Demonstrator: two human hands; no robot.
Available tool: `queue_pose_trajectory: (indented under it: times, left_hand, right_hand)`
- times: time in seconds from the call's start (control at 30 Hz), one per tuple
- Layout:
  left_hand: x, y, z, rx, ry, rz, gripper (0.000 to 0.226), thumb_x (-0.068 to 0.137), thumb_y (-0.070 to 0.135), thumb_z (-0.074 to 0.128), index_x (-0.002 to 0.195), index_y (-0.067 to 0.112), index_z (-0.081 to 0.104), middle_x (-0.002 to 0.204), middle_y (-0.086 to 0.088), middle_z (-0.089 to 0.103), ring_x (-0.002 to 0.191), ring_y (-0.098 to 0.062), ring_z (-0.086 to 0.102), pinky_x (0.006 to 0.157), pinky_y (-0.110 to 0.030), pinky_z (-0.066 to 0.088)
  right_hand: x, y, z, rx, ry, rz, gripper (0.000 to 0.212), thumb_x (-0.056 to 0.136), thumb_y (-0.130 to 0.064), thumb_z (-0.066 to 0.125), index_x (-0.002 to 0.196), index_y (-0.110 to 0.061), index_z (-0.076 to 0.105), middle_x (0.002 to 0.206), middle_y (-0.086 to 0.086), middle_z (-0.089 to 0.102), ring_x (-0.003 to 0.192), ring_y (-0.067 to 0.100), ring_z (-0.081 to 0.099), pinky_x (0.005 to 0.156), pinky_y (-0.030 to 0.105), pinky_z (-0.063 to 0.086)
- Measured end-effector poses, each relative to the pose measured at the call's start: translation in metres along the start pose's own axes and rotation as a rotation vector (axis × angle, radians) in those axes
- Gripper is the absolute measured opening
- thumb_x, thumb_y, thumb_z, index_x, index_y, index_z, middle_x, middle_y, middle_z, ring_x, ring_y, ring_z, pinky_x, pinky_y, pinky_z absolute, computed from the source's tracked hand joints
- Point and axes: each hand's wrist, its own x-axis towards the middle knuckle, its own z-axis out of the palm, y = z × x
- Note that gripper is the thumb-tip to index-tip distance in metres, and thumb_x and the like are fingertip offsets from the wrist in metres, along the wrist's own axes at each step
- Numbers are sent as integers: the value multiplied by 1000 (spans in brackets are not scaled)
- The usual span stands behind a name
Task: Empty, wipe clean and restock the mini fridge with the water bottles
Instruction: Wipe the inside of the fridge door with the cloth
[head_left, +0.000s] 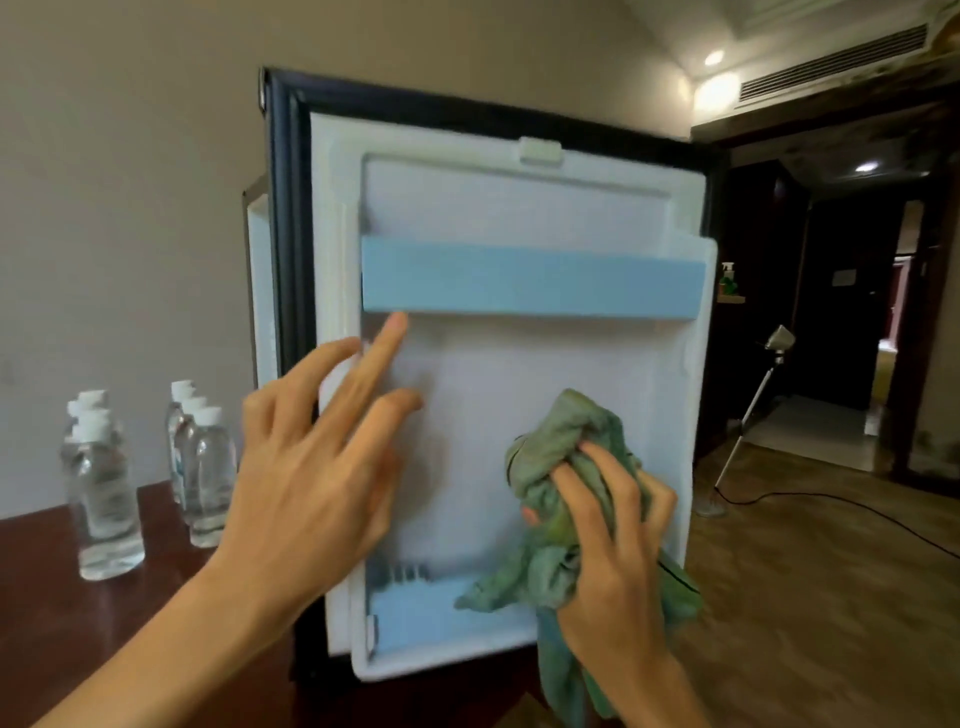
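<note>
The mini fridge door (519, 218) stands swung open, its white inner lining facing me, with a light blue shelf rail (530, 280) across the upper part and a second blue rail (415, 613) at the bottom. My right hand (613, 530) grips a crumpled green cloth (561, 431) against the lower right of the lining. My left hand (317, 467) is spread, fingers straight, over the lining's left edge, the index fingertip just below the upper rail. Several clear water bottles (104, 493) with white caps stand on the dark wooden table (41, 597) at left.
A beige wall rises behind the bottles. To the right lies wood floor (831, 597) with a light stand (753, 405) and a black cable. A dark doorway and corridor open at the far right. The fridge body is hidden behind the door.
</note>
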Motion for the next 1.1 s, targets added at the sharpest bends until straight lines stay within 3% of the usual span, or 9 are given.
queue_pose_trajectory:
  times: [0.23, 0.33, 0.4, 0.53, 0.6, 0.73, 0.87, 1.0, 1.1]
  left_hand:
    - [105, -26, -30, -141, -18, -48, 28, 85, 11, 49, 112, 17, 53, 145, -12, 48, 136, -33, 39, 96, -46, 30]
    - [140, -43, -38, -188, -119, -85, 28, 85, 14, 49, 112, 18, 53, 143, -10, 48, 134, -33, 39, 97, -47, 31]
    - [162, -50, -43, -216, -202, -118, 26, 87, 17, 47, 111, 18, 53, 142, -8, 48, 133, -32, 39, 97, -46, 30]
    - [204, -66, -50, -270, -356, -206, 25, 88, 18, 45, 108, 15, 60, 138, -5, 52, 132, -30, 42, 98, -44, 31]
    - [219, -78, -52, -273, -413, -236, 27, 87, 16, 46, 109, 13, 60, 137, -4, 53, 132, -29, 42, 98, -43, 32]
    - [230, -102, -58, -274, -528, -260, 30, 86, 15, 44, 113, 12, 58, 136, -3, 52, 131, -28, 45, 99, -43, 35]
    - [214, -118, -71, -449, -609, -376, 33, 86, 14, 48, 117, 20, 53, 145, 4, 46, 136, -21, 41, 103, -41, 39]
    - [197, -136, -93, -569, -658, -356, 39, 86, 8, 49, 122, 23, 52, 152, 9, 39, 143, -13, 31, 109, -41, 36]
    - [184, -164, -115, -626, -700, -441, 43, 87, 13, 46, 127, 29, 47, 129, 6, 54, 114, -18, 54, 92, -35, 47]
  right_hand:
    - [163, -18, -25, 34, 263, 129, 40, 91, -26, 69, 124, -12, 52, 134, 17, 45, 114, 36, 40, 97, 45, 38]
    - [201, -20, -22, 95, 185, 393, 46, 90, -18, 71, 130, -17, 50, 141, 13, 44, 123, 27, 35, 105, 35, 32]
    - [214, -31, -14, 182, 58, 564, 58, 84, -5, 74, 133, -24, 50, 145, 6, 42, 130, 22, 32, 109, 39, 32]
    - [232, -72, -4, 272, -167, 571, 74, 77, 3, 78, 132, -38, 50, 144, -10, 43, 128, 16, 38, 107, 29, 32]
    - [247, -79, -6, 358, -147, 648, 68, 80, 4, 76, 130, -37, 52, 140, -14, 44, 128, 15, 41, 106, 27, 36]
    - [287, -68, -16, 669, 35, 1076, 40, 92, -11, 55, 121, -39, 57, 125, -12, 53, 119, 12, 55, 100, 39, 50]
    - [303, -86, -20, 596, -154, 983, 48, 91, 2, 55, 118, -37, 52, 120, -20, 47, 114, -1, 51, 96, 15, 45]
    - [305, -138, -14, 731, -476, 908, 31, 91, -12, 55, 114, -31, 62, 114, -18, 56, 109, 1, 56, 95, 23, 49]
    - [315, -178, -9, 790, -506, 951, 29, 92, -12, 58, 109, -34, 64, 113, -13, 61, 106, 4, 61, 92, 24, 51]
